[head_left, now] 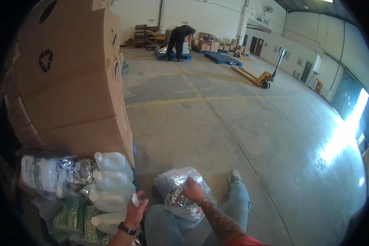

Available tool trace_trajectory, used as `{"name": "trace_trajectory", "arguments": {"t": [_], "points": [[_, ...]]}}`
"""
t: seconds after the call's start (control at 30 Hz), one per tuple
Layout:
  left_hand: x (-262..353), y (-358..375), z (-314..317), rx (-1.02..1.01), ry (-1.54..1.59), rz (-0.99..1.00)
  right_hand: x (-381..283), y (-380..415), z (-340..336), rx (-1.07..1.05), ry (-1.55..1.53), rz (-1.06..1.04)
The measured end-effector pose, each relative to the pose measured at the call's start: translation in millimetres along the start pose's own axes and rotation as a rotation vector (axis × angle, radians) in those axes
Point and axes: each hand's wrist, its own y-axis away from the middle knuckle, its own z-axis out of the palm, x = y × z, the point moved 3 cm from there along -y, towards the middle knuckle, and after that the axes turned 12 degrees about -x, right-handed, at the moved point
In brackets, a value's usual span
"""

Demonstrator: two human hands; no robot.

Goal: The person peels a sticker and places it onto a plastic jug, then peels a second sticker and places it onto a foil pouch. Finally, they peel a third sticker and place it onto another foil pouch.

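My right hand [194, 190] is closed at the upper part of a clear plastic bag [174, 177], which holds shiny silver packets and stands on the floor between my legs. What its fingers grip is too small to make out. My left hand [135, 210], with a dark band at the wrist, is raised beside the white jugs, a small white piece [135, 199] between its fingers. Several translucent jugs [110, 180] stand in a row left of that hand. Beside them lie green-wrapped bundles [69, 215] and white plastic-wrapped packs [45, 174].
Stacked cardboard boxes [69, 82] rise at the left. A yellow pallet jack [264, 78] stands on the floor [217, 135] at the upper right, near a blue pallet [223, 58]. Another person [178, 41] bends over a loaded pallet at the back.
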Motion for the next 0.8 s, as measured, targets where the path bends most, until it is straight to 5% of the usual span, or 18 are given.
{"name": "trace_trajectory", "arguments": {"t": [0.03,0.1,0.2,0.33,0.37,0.43,0.5,0.6,0.7,0.73,0.8], "points": [[-14,-7,9,-0.008,0.008,-0.007,-19,7,-12,0.029,-0.02,-0.057],[-53,-15,34,-0.238,0.737,-0.537,-45,21,-33,-0.006,-0.195,-0.081],[-56,-24,75,-0.327,0.903,-0.558,-81,48,-58,-0.031,-0.428,-0.177],[-3,-31,100,-0.348,0.885,-0.302,-129,76,-73,0.036,-0.608,-0.325],[-19,-36,93,-0.574,1.014,-0.277,-133,78,-74,0.009,-0.644,-0.409],[2,-37,106,-0.47,0.939,-0.272,-142,80,-75,0.043,-0.668,-0.434],[30,-49,113,-0.696,0.98,-0.082,-147,80,-77,0.069,-0.688,-0.431],[35,-69,112,-0.591,1.036,-0.065,-145,78,-89,0.118,-0.681,-0.535],[89,-63,127,-0.424,0.657,0.238,-148,76,-112,0.391,-0.19,-0.379],[102,-64,132,-0.445,0.643,0.272,-154,76,-118,0.41,-0.189,-0.417],[117,-62,131,-0.286,0.578,0.323,-170,83,-126,0.63,0.359,-0.576]]}}
